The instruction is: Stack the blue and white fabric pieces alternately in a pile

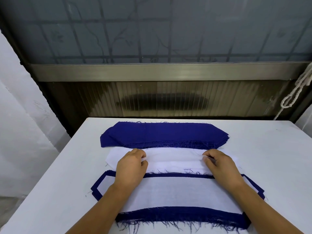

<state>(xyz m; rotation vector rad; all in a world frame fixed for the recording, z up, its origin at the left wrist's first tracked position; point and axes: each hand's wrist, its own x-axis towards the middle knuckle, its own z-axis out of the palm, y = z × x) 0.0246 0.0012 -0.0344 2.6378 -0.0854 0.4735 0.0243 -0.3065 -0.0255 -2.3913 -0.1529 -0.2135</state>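
On the bench (50,166), which is the largest surface in my view, three groups of cloth lie in rows from far to near. Farthest from me is the blue stack (162,134), squared up and untouched. Nearest to me is the mixed pile (170,195), which shows a white piece on top with blue edges and frayed threads showing around it. Between them lies the white stack (168,159), just beside the blue stack and touching the far edge of the mixed pile.

My left hand (130,166) is curled over the left part of the white stack, fingertips pinching its top sheet. My right hand (219,164) pinches the same sheet near its right end, where a thin edge is lifted off the stack.

Step in hand, as I judge it: separating a single white sheet. Since the mixed pile already shows white on top, I cannot tell whether this sheet is being lifted or only straightened.

Next move calls for:
1. Confirming only one layer is held.
2. Keeping both ends level.
3. Aligning edges with the mixed pile.
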